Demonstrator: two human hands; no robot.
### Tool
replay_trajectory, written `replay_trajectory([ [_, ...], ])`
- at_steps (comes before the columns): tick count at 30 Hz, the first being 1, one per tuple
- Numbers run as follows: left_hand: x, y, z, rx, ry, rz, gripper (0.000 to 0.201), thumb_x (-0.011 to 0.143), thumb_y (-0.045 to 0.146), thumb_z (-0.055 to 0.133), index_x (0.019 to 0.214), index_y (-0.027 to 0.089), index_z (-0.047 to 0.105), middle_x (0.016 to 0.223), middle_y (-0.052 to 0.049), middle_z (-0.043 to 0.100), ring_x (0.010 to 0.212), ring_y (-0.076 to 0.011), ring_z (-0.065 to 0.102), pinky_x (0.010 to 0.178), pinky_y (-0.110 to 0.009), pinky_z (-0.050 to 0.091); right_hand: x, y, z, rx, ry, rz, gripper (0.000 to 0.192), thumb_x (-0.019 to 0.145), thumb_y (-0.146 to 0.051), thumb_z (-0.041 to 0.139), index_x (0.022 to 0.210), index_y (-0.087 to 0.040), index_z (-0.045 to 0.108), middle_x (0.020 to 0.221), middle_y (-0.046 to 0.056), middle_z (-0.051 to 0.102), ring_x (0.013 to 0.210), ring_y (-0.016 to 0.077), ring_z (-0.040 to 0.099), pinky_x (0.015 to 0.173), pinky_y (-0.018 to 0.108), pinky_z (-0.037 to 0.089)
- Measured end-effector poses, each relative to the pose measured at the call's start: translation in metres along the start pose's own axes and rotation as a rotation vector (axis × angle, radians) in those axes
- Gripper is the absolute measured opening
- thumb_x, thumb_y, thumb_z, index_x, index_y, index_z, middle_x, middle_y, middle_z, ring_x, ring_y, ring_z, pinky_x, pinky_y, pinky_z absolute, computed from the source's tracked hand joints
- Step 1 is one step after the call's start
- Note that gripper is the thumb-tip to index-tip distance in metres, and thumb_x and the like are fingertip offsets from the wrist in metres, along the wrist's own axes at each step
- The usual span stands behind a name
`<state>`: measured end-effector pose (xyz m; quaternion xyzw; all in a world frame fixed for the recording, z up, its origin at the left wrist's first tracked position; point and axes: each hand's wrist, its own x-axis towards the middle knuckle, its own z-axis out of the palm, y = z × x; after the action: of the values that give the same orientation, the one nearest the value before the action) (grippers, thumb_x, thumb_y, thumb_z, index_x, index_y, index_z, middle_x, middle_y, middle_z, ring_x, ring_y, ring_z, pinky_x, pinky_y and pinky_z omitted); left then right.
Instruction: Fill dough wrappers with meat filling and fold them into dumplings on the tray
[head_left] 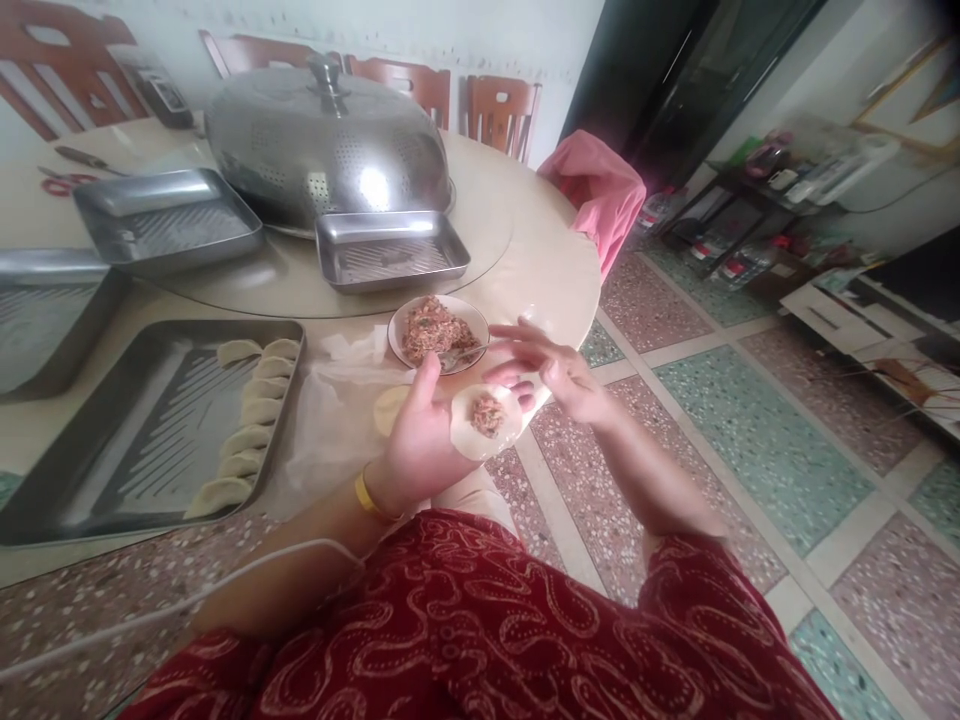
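From my end, the table (pixel 517 240) sets the first hazard: its rounded edge falls away close to the hands, so I judge that anything dropped here could land on the lap or floor instead of the top. The big tray (pixel 165 420) lies at my left with a row of dumplings (pixel 260 411) along its right side, near enough to the left forearm that a careless swing of the elbow might knock them. A white cord (pixel 150 620) runs across that forearm and could snag if I reach out. My left hand (pixel 420 450) is flat and uncurled, thumb raised, bearing rather than gripping. My right hand (pixel 551 370) is pinching a thin utensil, though I can't make out its full grip. Before it sits the bowl (pixel 394 345) of minced meat (pixel 431 325), close to the fingers, so a clumsy push could tip it. The wrapper (pixel 461 438) lies across my left palm and fingers; tilting that hand could let it slide off. The utensil (pixel 469 350) reaches over the bowl and could drip. Smallest is the dab of filling (pixel 487 415) mid-wrapper: overloading it would probably make the dough split or refuse to seal.
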<state>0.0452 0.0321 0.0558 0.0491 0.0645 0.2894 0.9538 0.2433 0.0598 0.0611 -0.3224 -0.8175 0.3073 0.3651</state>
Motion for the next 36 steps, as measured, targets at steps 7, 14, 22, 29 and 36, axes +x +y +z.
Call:
replay_trajectory([
  [7,-0.002,0.001,-0.001,-0.018,-0.010,-0.010,0.084,0.088,0.074,0.025,0.144,0.014,0.042,0.136,-0.013,0.058,0.138,-0.0270,0.043,0.117,-0.040,0.030,-0.005,0.007,0.003,0.005,0.029,-0.066,0.060,0.096,-0.064,0.025,0.126,-0.028,0.062,0.126,0.005,0.070,0.122,0.0230,0.062,0.125,0.053,0.015],
  [14,-0.002,0.003,-0.001,-0.024,0.021,-0.009,0.088,0.087,0.075,0.027,0.145,0.010,0.039,0.137,-0.017,0.056,0.137,-0.0299,0.045,0.114,-0.041,0.035,-0.007,0.009,0.004,-0.086,0.084,-0.169,0.062,0.096,-0.065,0.023,0.123,-0.028,0.064,0.104,0.003,0.077,0.136,0.0224,0.049,0.125,0.054,0.009],
  [22,-0.002,0.005,0.001,-0.007,-0.017,-0.036,0.091,0.086,0.077,0.023,0.146,0.010,0.037,0.135,-0.016,0.057,0.140,-0.0288,0.041,0.116,-0.042,0.031,-0.017,0.010,0.001,-0.123,0.109,-0.232,0.054,0.099,-0.058,0.023,0.129,-0.032,0.059,0.096,-0.001,0.078,0.138,0.0195,0.047,0.125,0.056,0.010],
  [29,0.000,0.002,0.000,0.004,0.027,-0.067,0.085,0.087,0.077,0.024,0.138,0.012,0.046,0.128,-0.017,0.061,0.134,-0.0303,0.047,0.111,-0.044,0.037,-0.005,0.013,0.009,-0.144,0.047,-0.273,0.053,0.100,-0.054,0.023,0.127,-0.029,0.061,0.103,0.000,0.077,0.139,0.0198,0.045,0.125,0.052,0.010],
  [36,0.000,0.001,-0.001,-0.027,0.056,-0.054,0.083,0.088,0.076,0.025,0.133,0.012,0.051,0.126,-0.017,0.062,0.133,-0.0312,0.048,0.110,-0.044,0.038,-0.001,0.011,0.009,-0.144,0.031,-0.231,0.057,0.100,-0.056,0.020,0.126,-0.030,0.062,0.107,0.001,0.075,0.138,0.0200,0.046,0.125,0.051,0.012],
])
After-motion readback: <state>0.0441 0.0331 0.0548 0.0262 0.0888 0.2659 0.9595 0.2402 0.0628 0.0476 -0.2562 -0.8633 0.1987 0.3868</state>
